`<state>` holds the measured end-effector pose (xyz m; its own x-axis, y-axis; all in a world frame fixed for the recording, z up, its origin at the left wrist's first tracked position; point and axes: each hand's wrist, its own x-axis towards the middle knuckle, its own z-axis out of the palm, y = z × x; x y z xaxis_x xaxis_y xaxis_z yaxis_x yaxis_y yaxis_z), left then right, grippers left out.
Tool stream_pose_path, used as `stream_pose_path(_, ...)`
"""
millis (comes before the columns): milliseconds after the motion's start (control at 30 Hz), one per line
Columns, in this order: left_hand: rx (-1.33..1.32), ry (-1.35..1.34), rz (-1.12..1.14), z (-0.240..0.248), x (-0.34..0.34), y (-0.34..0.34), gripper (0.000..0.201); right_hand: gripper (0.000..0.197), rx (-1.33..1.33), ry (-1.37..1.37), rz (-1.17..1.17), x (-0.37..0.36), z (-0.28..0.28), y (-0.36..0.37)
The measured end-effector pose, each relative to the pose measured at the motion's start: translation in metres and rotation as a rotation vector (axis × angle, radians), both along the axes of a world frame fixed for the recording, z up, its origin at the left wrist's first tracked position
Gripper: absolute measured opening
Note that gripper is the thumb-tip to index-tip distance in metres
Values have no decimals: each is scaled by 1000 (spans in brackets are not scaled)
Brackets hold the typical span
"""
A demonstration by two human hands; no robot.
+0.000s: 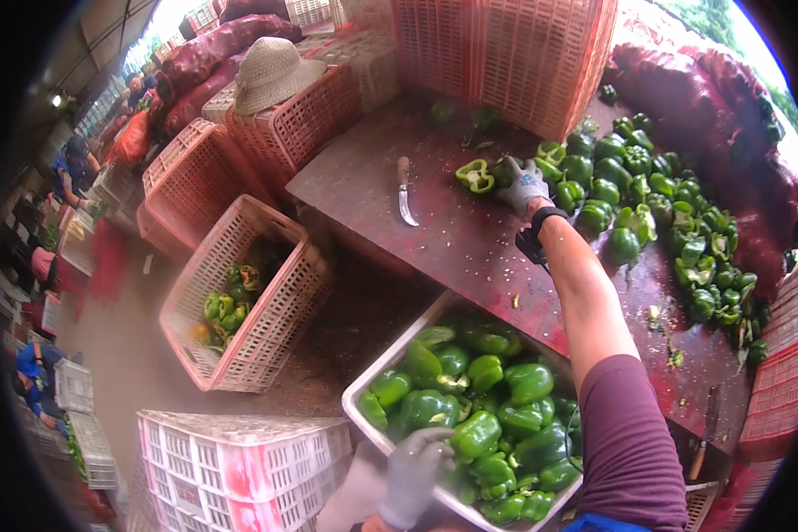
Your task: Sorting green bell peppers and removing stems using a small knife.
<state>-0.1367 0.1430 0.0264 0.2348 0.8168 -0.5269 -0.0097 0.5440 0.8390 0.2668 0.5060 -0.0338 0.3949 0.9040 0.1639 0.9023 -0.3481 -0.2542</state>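
A: What's the biggest thing here?
B: The dark table (350,186), running from the far left to the near right. Red net sacks (692,115) are piled along its far right side.
A: And the crates?
B: Tall pink crates (528,62) stand at its far end. A smaller pink crate (279,306) sits left of the table, with some peppers inside. Nearest is a white crate (388,351), well filled with whole green peppers (476,434).
A: More peppers elsewhere?
B: Yes, a heap of green peppers (612,168) on the table's right half, some cut open.
A: The hands?
B: Both gloved. The right hand (523,182) reaches to the heap's left edge, fingers spread over peppers; I can't tell whether it grips one. The left hand (419,468) is at the white crate's near left side, fingers half curled, nothing visibly held.
A: Smaller things?
B: A curved knife (403,186) lies left of the right hand; between them, a cut pepper (476,177) shows its pale inside.
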Motion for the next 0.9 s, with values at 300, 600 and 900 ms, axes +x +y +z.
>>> stream_pose_path(300,25,-20,-101,-2,20,-2,31,82,350,1168,76,22,11,-92)
stream_pose_path(600,66,-574,42,-18,50,-2,70,40,297,732,676,-160,42,-342)
stream_pose_path(900,320,-478,133,-27,41,4,67,75,390,300,469,-211,130,-397)
